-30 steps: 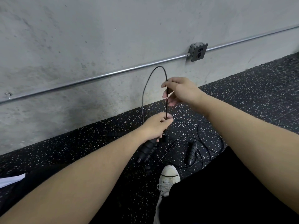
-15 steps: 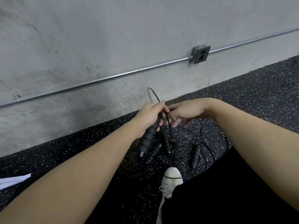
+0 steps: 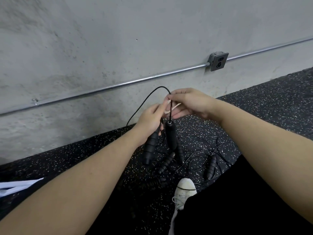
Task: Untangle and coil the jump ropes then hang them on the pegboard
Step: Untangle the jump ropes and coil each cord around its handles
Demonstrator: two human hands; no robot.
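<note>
Two black jump-rope handles are lifted above the floor tangle (image 3: 199, 158), one (image 3: 149, 148) gripped by the left hand (image 3: 149, 120), the other (image 3: 171, 136) dangled from cord (image 3: 171, 107) pinched by the right hand (image 3: 188, 100), apparently for untangling.

We see the left hand (image 3: 149, 120) gripping a black ribbed handle (image 3: 149, 148), while the right hand (image 3: 187, 101) pinches the thin black cord (image 3: 145, 100) above a second handle (image 3: 171, 137) hanging from it. More handles (image 3: 166, 162) and tangled cord lie on the speckled floor (image 3: 271, 102) near a white shoe (image 3: 184, 189).
</note>
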